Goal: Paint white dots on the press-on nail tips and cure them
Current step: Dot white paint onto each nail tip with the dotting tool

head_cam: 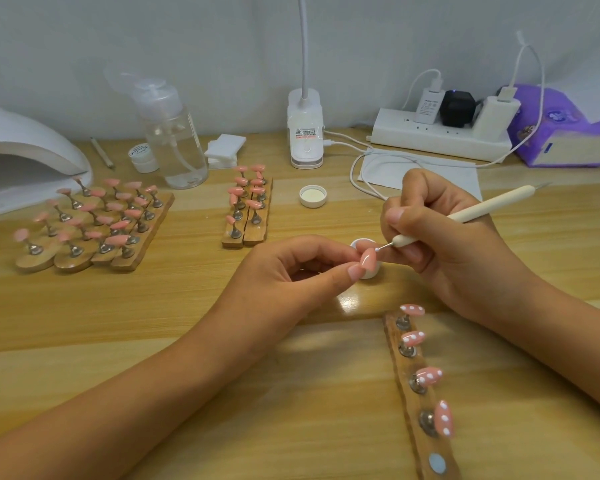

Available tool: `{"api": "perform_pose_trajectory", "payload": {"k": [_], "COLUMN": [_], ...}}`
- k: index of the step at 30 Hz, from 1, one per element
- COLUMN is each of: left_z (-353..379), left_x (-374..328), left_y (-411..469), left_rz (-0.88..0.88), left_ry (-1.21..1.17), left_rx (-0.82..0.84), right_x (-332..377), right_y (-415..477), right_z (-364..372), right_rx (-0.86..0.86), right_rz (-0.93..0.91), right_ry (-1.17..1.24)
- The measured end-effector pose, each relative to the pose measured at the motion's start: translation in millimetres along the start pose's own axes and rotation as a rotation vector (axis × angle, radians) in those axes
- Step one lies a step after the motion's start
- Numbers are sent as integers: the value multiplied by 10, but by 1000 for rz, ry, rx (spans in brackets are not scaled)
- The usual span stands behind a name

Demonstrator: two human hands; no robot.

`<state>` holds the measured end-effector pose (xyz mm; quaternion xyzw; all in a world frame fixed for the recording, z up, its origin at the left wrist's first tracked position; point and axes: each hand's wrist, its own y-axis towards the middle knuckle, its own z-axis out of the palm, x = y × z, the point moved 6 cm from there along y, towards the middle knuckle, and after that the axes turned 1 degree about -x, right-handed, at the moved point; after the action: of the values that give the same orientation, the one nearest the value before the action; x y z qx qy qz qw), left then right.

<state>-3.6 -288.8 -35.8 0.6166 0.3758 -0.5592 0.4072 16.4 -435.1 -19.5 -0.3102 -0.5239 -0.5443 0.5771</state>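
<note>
My left hand [291, 275] pinches a plain pink nail tip [368, 258] between thumb and fingers over the small white paint pot [368, 268]. My right hand [440, 237] grips a cream dotting pen [471, 211]; its white-loaded metal tip touches the top of that nail. A wooden strip holder [416, 407] at lower right carries several pink nails with white dots [429, 375] on metal stands, and one bare magnet spot sits at its near end. The white curing lamp [25, 157] stands at far left.
Two groups of wooden holders with plain pink nails stand at left [94, 223] and centre [248, 206]. Behind are the pot's lid [313, 196], a clear pump bottle [174, 140], a small jar, cotton pads, a clip lamp base [305, 133], a power strip [440, 133] with cables and a purple tissue pack.
</note>
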Motion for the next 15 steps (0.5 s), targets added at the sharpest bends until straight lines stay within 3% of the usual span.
{"api": "perform_pose_trajectory", "payload": {"k": [15], "left_z": [-4], "left_x": [-6], "left_y": [-8], "left_rz": [-7], "left_ry": [9], "left_rx": [-3], "right_x": [-21], "right_y": [5], "right_z": [-6], "right_rx": [3], "right_rz": [5], "right_ry": [-14]}}
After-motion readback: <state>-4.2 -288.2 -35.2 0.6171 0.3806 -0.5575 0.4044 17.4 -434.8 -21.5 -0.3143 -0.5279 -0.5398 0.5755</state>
